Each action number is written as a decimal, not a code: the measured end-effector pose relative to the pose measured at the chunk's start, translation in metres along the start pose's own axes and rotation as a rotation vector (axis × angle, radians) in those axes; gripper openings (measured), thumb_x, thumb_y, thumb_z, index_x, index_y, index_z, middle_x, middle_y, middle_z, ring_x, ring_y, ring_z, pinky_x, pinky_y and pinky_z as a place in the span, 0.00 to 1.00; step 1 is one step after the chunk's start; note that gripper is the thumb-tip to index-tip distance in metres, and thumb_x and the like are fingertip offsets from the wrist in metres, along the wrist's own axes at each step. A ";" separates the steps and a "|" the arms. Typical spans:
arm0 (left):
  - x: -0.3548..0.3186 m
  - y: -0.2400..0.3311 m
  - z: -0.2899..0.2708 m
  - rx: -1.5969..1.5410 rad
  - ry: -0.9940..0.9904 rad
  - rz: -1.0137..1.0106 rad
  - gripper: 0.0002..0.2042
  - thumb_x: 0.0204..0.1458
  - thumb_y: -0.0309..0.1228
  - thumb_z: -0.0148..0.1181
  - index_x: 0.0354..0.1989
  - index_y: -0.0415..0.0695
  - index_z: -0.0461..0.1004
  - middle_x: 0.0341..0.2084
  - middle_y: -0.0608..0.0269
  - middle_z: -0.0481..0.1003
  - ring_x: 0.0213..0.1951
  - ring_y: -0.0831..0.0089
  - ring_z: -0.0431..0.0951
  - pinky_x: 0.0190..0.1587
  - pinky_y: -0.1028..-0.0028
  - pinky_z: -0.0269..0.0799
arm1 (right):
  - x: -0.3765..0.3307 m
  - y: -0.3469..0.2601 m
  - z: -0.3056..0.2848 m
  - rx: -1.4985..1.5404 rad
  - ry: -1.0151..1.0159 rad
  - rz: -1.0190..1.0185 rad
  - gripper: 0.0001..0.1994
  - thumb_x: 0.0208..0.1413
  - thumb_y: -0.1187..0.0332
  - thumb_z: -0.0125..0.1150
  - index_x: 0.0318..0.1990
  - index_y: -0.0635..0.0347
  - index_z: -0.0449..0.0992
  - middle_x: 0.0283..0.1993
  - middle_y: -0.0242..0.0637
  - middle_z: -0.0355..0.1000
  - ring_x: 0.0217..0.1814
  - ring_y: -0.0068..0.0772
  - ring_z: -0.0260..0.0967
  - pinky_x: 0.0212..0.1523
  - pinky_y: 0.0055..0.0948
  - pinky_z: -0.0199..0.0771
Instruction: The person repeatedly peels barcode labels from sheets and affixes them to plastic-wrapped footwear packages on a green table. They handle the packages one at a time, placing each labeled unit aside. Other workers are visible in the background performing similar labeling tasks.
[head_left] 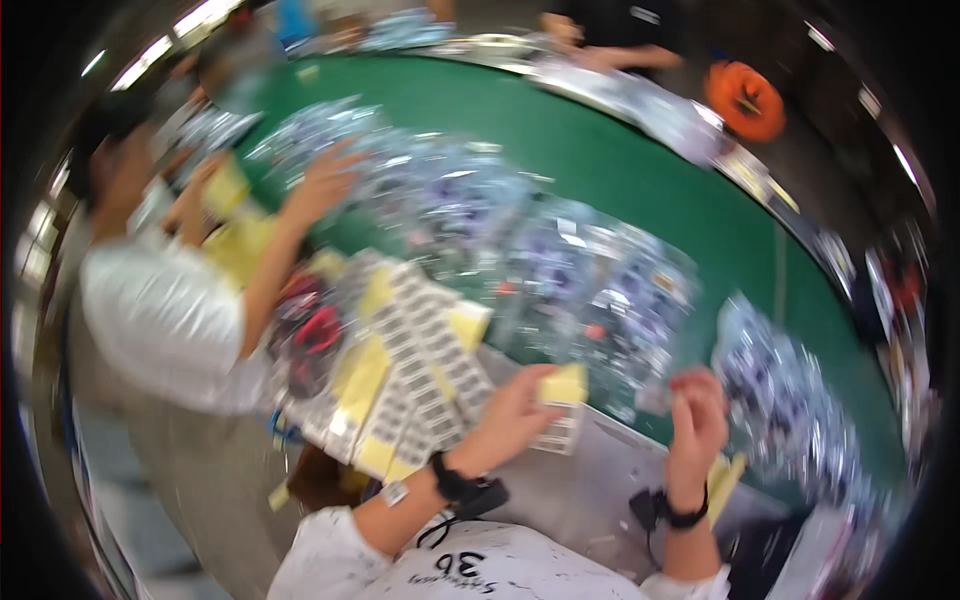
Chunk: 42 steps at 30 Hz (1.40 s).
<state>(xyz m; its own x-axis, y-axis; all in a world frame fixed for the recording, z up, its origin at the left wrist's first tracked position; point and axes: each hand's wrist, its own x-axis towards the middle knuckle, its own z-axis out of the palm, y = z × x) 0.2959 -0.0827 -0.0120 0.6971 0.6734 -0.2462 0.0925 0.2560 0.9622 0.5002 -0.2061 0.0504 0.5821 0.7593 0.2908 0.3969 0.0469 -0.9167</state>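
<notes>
My left hand (512,415) is closed on a small label sheet (560,425), white with dark printed labels and a yellow strip at its top. My right hand (698,415) is raised at the table's near edge, its fingers curled and the tips drawn together. Whether a small thing is between them is too blurred to make out. Just beyond the right fingertips lies a clear plastic bag (640,300) with bluish contents and a small orange-red spot. More label sheets (425,340), white on yellow backing, spread out left of my left hand. Both wrists wear black bands.
Clear bags (450,190) run in a row along the green table (620,150); another pile (785,400) lies to the right. A grey metal surface (610,480) is in front of me. A co-worker in a white top (165,320) reaches over the bags at left. An orange ring-shaped thing (745,100) is beyond.
</notes>
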 end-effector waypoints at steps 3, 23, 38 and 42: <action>-0.010 0.004 -0.009 -0.143 0.072 -0.124 0.24 0.51 0.19 0.59 0.59 0.35 0.62 0.50 0.53 0.73 0.47 0.70 0.78 0.48 0.75 0.74 | 0.064 0.049 -0.024 0.308 0.213 0.164 0.03 0.53 0.76 0.59 0.35 0.65 0.73 0.53 0.42 0.68 0.48 0.25 0.66 0.52 0.24 0.62; 0.009 0.009 0.039 0.002 0.017 -0.233 0.24 0.52 0.16 0.57 0.59 0.34 0.62 0.50 0.53 0.74 0.47 0.73 0.77 0.47 0.79 0.74 | 0.169 0.217 -0.026 0.237 0.408 0.626 0.43 0.47 0.82 0.63 0.69 0.49 0.49 0.32 0.37 0.73 0.29 0.26 0.72 0.27 0.24 0.74; 0.010 0.000 0.047 0.012 0.005 -0.166 0.24 0.53 0.18 0.58 0.59 0.34 0.60 0.49 0.51 0.73 0.44 0.73 0.78 0.42 0.80 0.76 | 0.186 0.222 -0.061 0.352 0.209 0.585 0.05 0.53 0.72 0.64 0.33 0.60 0.74 0.34 0.32 0.73 0.35 0.22 0.72 0.38 0.23 0.76; 0.011 0.000 0.053 0.006 0.009 -0.160 0.24 0.53 0.17 0.58 0.59 0.34 0.60 0.49 0.51 0.73 0.45 0.73 0.78 0.43 0.80 0.75 | 0.192 0.234 -0.048 0.132 0.310 0.572 0.04 0.50 0.75 0.64 0.31 0.62 0.74 0.28 0.35 0.74 0.27 0.24 0.73 0.30 0.23 0.77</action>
<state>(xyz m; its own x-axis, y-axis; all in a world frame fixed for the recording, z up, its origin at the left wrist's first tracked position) 0.3408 -0.1122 -0.0087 0.6666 0.6309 -0.3971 0.2055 0.3565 0.9114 0.7387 -0.0800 -0.0947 0.8601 0.4673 -0.2047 -0.1143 -0.2145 -0.9700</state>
